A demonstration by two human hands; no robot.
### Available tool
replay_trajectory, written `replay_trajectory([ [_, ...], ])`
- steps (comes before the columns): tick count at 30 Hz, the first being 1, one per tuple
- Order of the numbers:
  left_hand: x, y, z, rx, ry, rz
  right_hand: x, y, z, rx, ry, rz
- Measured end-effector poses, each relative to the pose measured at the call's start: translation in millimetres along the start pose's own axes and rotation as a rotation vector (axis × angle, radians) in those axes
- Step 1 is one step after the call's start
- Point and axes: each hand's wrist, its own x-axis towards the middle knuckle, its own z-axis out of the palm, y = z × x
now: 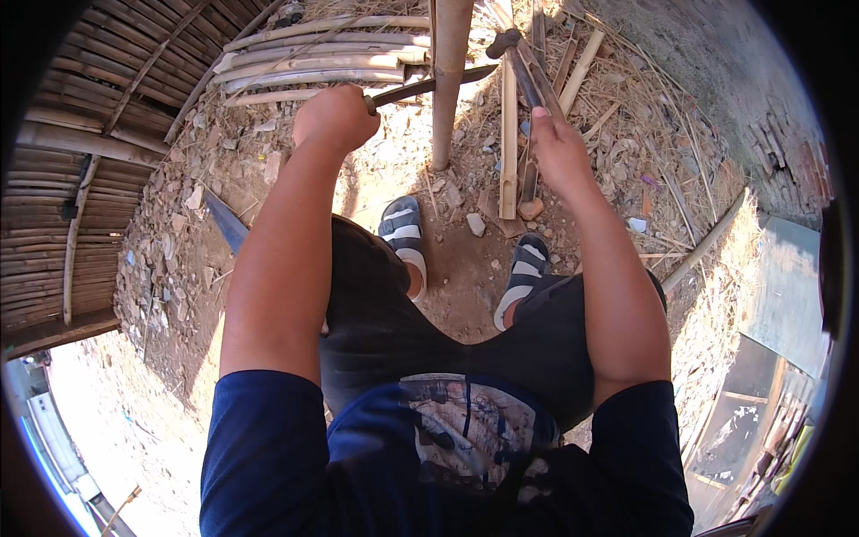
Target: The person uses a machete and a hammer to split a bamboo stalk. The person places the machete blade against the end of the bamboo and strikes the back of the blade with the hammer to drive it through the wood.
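My left hand (336,118) is closed round the handle of a long machete (404,91). The dark blade runs to the right across an upright bamboo pole (445,125), and its tip shows on the pole's far side. Whether the blade sits in a split or passes behind the pole, I cannot tell. In my right hand (562,154) is a hammer (524,73), gripped by its handle, with its head raised right of the pole, near the blade tip. The pole's lower end stands on the dirt ahead of my feet.
Several bamboo lengths (327,61) lie stacked at the far left. Split bamboo strips (508,152) lie on the rubble at the right. A saw-like blade (225,222) rests by my left forearm. A bamboo-slat wall (80,206) bounds the left, a rough grey wall (716,80) the right.
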Motion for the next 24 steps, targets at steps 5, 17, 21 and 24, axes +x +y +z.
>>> replay_trajectory([
  [5, 5, -1, 7, 0.026, 0.017, 0.002, -6, -17, -22, 0.462, 0.108, -0.155],
  [17, 1, 1, 6, 0.031, 0.019, -0.008, -9, -26, -16, 0.338, 0.071, -0.095],
  [21, 4, 4, 4, 0.067, -0.001, 0.010, -7, -16, -11, 0.289, 0.187, -0.189],
  [24, 7, 3, 7, 0.070, 0.023, 0.047, 0, 17, 15, -0.087, 0.130, -0.159],
])
